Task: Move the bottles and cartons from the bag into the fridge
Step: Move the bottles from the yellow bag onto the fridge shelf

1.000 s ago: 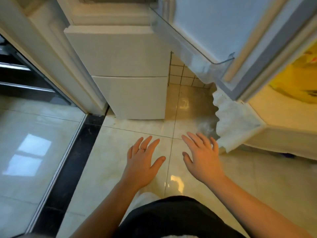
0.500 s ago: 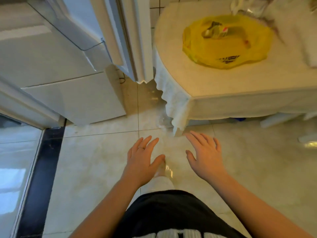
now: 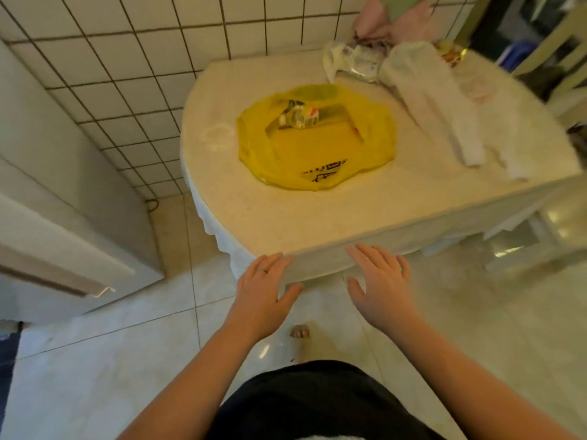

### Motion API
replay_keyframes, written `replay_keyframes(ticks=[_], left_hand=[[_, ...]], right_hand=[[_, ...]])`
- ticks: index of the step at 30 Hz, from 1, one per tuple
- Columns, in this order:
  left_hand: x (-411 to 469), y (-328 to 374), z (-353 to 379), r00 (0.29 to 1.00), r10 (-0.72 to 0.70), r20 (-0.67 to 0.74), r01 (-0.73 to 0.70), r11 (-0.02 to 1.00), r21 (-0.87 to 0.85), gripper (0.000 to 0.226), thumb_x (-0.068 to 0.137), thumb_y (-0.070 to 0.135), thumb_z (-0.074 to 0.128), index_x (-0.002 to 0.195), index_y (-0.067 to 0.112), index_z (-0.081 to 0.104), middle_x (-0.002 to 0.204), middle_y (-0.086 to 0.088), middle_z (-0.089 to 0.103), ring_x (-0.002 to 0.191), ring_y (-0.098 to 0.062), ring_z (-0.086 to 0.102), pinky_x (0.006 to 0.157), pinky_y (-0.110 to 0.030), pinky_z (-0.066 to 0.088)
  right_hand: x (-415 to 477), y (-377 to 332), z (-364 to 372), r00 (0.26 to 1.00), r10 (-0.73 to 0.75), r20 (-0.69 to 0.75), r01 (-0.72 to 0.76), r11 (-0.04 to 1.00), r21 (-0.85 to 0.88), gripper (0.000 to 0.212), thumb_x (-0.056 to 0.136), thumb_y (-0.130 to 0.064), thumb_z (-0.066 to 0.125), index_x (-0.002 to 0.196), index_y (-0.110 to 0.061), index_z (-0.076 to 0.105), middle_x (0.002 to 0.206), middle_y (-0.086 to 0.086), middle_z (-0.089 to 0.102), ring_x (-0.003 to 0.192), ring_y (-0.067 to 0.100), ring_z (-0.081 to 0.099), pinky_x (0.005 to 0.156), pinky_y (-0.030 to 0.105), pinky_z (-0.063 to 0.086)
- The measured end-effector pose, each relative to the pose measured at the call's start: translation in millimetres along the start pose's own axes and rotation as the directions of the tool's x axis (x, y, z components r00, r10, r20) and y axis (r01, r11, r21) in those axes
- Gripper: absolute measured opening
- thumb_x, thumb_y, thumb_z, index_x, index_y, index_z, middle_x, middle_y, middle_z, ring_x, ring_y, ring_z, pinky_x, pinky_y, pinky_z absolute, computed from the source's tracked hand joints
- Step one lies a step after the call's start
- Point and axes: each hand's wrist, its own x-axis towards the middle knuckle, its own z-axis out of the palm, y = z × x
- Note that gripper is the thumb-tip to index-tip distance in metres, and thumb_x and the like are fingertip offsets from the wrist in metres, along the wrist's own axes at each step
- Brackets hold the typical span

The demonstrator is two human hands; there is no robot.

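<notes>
A yellow plastic bag (image 3: 317, 144) lies flat on the cream table (image 3: 286, 223). A clear bottle with a red-and-white label (image 3: 300, 115) shows through the bag's open top, lying on its side. My left hand (image 3: 263, 289) hovers just below the table's near edge, fingers straight and spread, holding nothing. To its right my right hand (image 3: 379, 281) is spread the same way and is empty too. Both hands are well short of the bag. The white fridge (image 3: 63, 192) stands at the left; its inside is out of view.
Crumpled wrappers and a white cloth (image 3: 435, 100) lie at the table's back right. A white tablecloth hangs over the table's left edge (image 3: 219, 230). A tiled wall (image 3: 143, 58) is behind. Glossy floor tiles (image 3: 127, 360) lie below, with my bare foot (image 3: 300, 331) on them.
My view has swung right, from the fridge and its open door to the table with the bag. Both hands stay spread and empty and now sit at the table's near edge.
</notes>
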Motion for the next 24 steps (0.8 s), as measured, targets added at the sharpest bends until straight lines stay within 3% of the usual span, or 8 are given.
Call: replay_keyframes(ticks=[11, 17, 24], left_hand=[[116, 52, 0, 0.999, 0.038, 0.009, -0.038, 0.999, 0.024, 0.057, 0.097, 0.055, 0.044, 0.149, 0.037, 0.031, 0.156, 0.008, 0.031, 0.144, -0.016, 0.021, 0.116, -0.039, 0.024], [170, 81, 10, 0.999, -0.008, -0.037, 0.009, 0.999, 0.038, 0.058, 0.097, 0.054, 0.046, 0.149, 0.034, 0.032, 0.154, 0.007, 0.034, 0.142, -0.016, 0.024, 0.114, -0.036, 0.024], [257, 124, 30, 0.99, -0.108, -0.095, 0.113, 0.993, 0.041, 0.062, 0.094, 0.053, 0.051, 0.148, 0.029, 0.034, 0.152, 0.004, 0.039, 0.139, -0.019, 0.03, 0.112, -0.035, 0.028]], right_hand=[[117, 82, -33, 0.999, 0.033, -0.017, -0.031, 0.995, 0.097, 0.054, 0.093, -0.034, 0.055, 0.146, -0.031, 0.04, 0.152, -0.008, 0.039, 0.142, 0.021, 0.03, 0.116, 0.051, 0.02], [208, 124, -44, 0.993, -0.114, -0.035, 0.116, 0.991, 0.063, 0.057, 0.087, -0.036, 0.06, 0.142, -0.031, 0.046, 0.148, -0.006, 0.046, 0.138, 0.024, 0.038, 0.111, 0.052, 0.025], [324, 167, -61, 0.913, -0.369, 0.176, 0.382, 0.923, -0.041, 0.067, 0.084, -0.046, 0.051, 0.148, -0.038, 0.034, 0.157, -0.01, 0.032, 0.145, 0.027, 0.025, 0.115, 0.052, 0.02]])
